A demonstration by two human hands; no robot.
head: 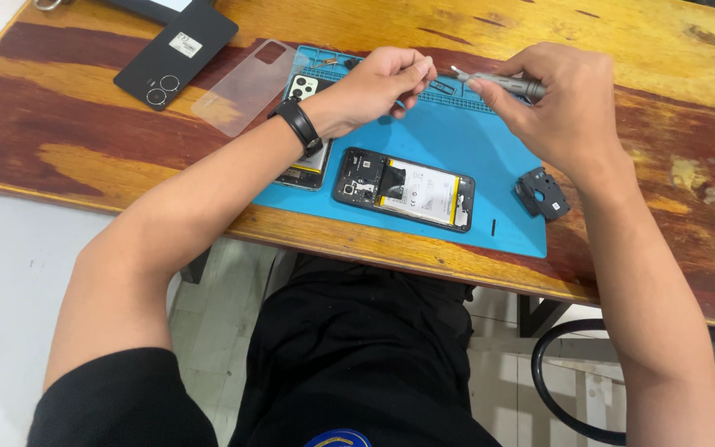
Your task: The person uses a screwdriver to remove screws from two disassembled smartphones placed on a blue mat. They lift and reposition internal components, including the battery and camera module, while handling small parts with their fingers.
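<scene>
Far left of the blue silicone repair mat (pixel 457 141), a black phone back cover with twin camera rings (pixel 174 51) lies flat on the worn wooden table (pixel 76 124), and just beside it, nearer the mat, a clear flexible phone case (pixel 246 85). At the mat's left edge a second opened phone (pixel 308 161) shows only partly under the wrist with the black band.

Over the mat's upper rim, the left hand (pixel 378 83) has thumb and forefinger closed together as if pinching something tiny; what it is, I cannot tell. Facing it, the right hand (pixel 560 103) is wrapped around a slim grey metal precision screwdriver (pixel 502 83), tip pointing at those left fingertips.

Below the hands, mid-mat, the opened black smartphone with its white-labelled battery exposed (pixel 405 190) lies untouched. Off the mat's right edge rests a small dark plastic inner cover piece (pixel 544 192).

It looks like a pause at the driver's tip: seating or clearing something small. That calls for steady fingers and a fine, aligned touch.
</scene>
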